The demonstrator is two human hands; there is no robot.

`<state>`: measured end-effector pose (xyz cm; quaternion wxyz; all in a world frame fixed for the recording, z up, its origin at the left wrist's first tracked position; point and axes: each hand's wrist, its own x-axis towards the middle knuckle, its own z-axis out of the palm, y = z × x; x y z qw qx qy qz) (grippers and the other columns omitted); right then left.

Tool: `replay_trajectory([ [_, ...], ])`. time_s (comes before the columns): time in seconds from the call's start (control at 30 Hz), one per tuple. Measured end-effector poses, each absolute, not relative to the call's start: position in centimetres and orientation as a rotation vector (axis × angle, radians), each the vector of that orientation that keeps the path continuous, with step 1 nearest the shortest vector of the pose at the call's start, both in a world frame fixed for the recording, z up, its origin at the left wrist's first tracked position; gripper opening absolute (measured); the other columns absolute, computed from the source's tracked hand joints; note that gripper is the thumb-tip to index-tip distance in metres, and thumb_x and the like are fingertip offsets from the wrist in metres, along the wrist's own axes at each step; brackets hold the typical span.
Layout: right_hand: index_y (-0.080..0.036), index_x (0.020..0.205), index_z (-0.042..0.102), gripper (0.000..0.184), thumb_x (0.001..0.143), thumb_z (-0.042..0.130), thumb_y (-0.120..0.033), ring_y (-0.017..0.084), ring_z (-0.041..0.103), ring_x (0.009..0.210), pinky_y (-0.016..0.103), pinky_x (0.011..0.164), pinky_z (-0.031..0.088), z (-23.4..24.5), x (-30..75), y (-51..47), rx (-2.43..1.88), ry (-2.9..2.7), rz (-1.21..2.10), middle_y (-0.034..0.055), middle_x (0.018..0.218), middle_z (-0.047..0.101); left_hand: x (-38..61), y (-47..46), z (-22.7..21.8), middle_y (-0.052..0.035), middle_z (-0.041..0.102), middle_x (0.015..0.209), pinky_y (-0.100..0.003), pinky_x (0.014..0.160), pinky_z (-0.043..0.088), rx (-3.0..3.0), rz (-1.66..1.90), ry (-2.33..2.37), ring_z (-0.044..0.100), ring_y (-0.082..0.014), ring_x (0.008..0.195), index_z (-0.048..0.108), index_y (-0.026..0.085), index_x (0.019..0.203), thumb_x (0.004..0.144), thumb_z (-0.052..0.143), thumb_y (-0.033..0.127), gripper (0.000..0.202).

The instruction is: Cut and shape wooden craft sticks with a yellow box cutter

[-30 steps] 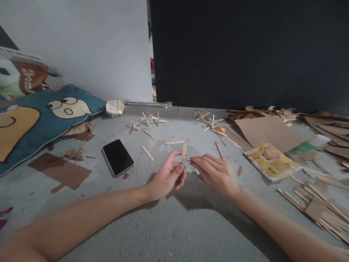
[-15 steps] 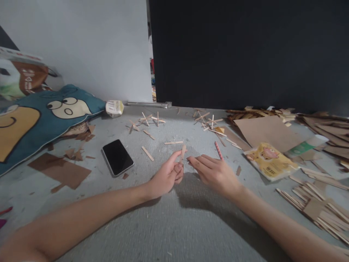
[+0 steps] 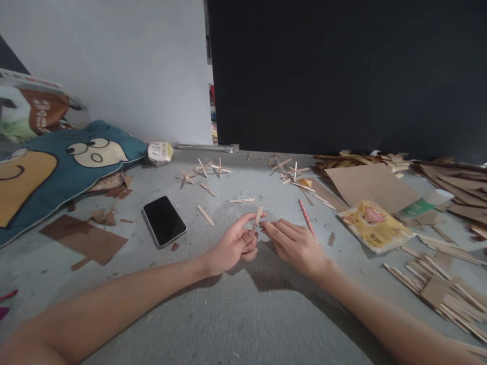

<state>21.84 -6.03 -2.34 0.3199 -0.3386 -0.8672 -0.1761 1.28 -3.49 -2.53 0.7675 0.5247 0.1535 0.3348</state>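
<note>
My left hand is closed in a pinch on a short wooden craft stick that points up and away from me. My right hand lies just to its right, fingers together, tips meeting the stick's lower end; a thin dark thing seems to sit at those fingertips, too small to name. Both hands hover low over the grey floor. A red pencil lies just beyond my right hand.
A black phone lies left of my hands. Loose sticks are scattered ahead, with glued crosses farther back. A blue cartoon cushion, cardboard scraps, a cardboard sheet, a yellow packet and stacked sticks surround the spot.
Both hands have shifted slightly forward and closer together. The stick has tilted a little to the right in my left hand. The view has dipped a bit.
</note>
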Motion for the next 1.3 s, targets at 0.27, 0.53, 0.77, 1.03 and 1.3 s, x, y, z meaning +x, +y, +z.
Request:
replay_trajectory([
  [0.27, -0.013, 0.135, 0.054, 0.044, 0.096, 0.039, -0.002, 0.020, 0.067, 0.076, 0.030, 0.062, 0.053, -2.79, 21.43, -6.18, -0.895, -2.265, -0.470, 0.0078, 0.088, 0.071, 1.46, -3.83, -2.58, 0.0115, 0.027, 0.061, -0.020, 0.047, 0.020, 1.144, 0.702, 0.380, 0.017, -0.0067, 0.048, 0.047, 0.023, 0.144, 0.102, 0.061, 0.046, 0.050],
  [0.53, -0.015, 0.133, 0.054, 0.038, 0.099, 0.039, -0.004, 0.020, 0.065, 0.073, 0.030, 0.064, 0.052, -2.97, 21.46, -5.98, -0.891, -2.236, -0.460, 0.0069, 0.087, 0.071, 1.33, -3.57, -2.88, 0.0118, 0.030, 0.060, -0.021, 0.047, 0.020, 1.114, 0.721, 0.336, 0.018, -0.0059, 0.045, 0.045, 0.023, 0.148, 0.101, 0.062, 0.044, 0.054],
  [0.77, -0.015, 0.133, 0.056, 0.038, 0.100, 0.040, -0.005, 0.020, 0.066, 0.079, 0.030, 0.067, 0.054, -3.31, 21.44, -5.75, -0.880, -2.232, -0.409, 0.0083, 0.092, 0.073, 1.33, -3.73, -2.55, 0.0116, 0.028, 0.061, -0.021, 0.048, 0.020, 1.111, 0.677, 0.418, 0.018, -0.0069, 0.048, 0.036, 0.022, 0.158, 0.102, 0.061, 0.041, 0.065],
  [1.03, -0.014, 0.129, 0.059, 0.036, 0.101, 0.040, -0.007, 0.021, 0.065, 0.079, 0.031, 0.067, 0.054, -3.41, 21.22, -5.52, -0.885, -2.217, -0.393, 0.0091, 0.091, 0.072, 1.53, -3.51, -2.88, 0.0109, 0.030, 0.062, -0.020, 0.048, 0.020, 1.102, 0.714, 0.416, 0.018, -0.0068, 0.048, 0.041, 0.025, 0.155, 0.100, 0.064, 0.042, 0.062],
  [1.3, -0.014, 0.125, 0.059, 0.031, 0.101, 0.041, -0.005, 0.020, 0.063, 0.075, 0.031, 0.066, 0.052, -3.20, 21.03, -5.35, -0.881, -2.168, -0.392, 0.0074, 0.089, 0.072, 1.44, -3.24, -3.21, 0.0112, 0.031, 0.062, -0.021, 0.047, 0.020, 1.112, 0.717, 0.400, 0.018, -0.0065, 0.047, 0.038, 0.024, 0.156, 0.101, 0.063, 0.043, 0.063],
])
